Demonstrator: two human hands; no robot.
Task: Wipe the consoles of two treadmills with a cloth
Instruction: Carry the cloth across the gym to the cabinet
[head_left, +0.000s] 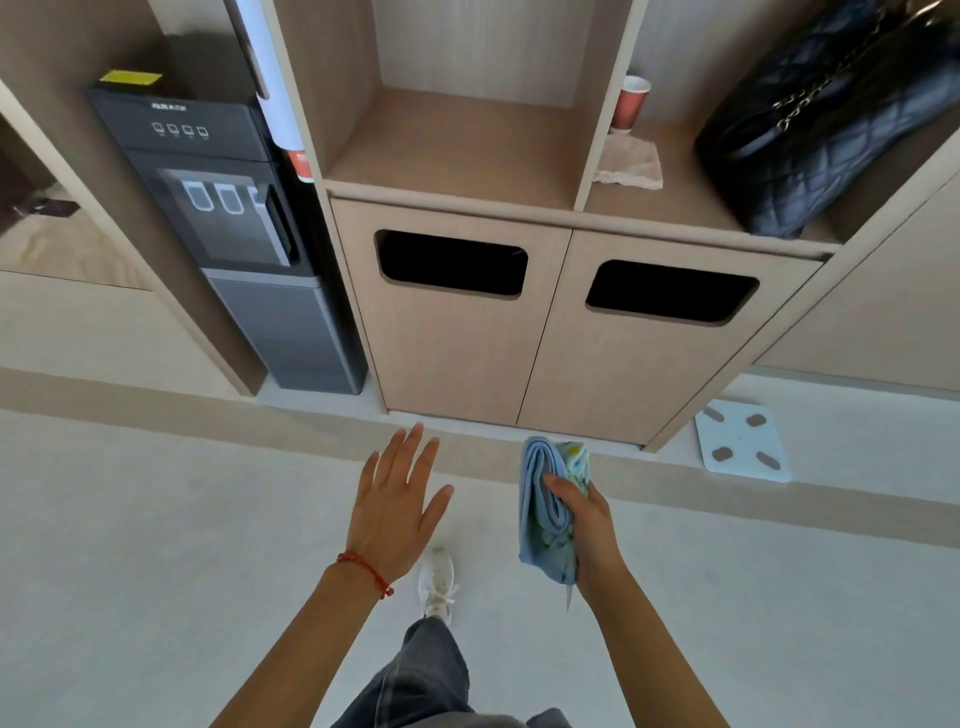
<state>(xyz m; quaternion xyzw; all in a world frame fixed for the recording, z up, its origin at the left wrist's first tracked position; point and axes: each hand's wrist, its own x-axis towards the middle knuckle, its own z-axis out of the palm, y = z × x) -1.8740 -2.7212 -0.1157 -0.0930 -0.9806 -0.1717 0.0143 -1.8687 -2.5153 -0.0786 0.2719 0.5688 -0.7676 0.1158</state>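
Observation:
My right hand (589, 525) grips a folded light-blue cloth (545, 514) with a patterned patch, held upright in front of me above the floor. My left hand (397, 499) is held out flat beside it, fingers spread, holding nothing; a red string bracelet circles its wrist. No treadmill or console shows in this view.
A wooden cabinet (467, 353) with two dark slot openings stands straight ahead. A black water dispenser (234, 223) is at its left. On the shelves sit a red paper cup (631, 104), a crumpled tissue (628, 163) and a black quilted bag (831, 119). A white scale (743, 441) lies on the floor at right.

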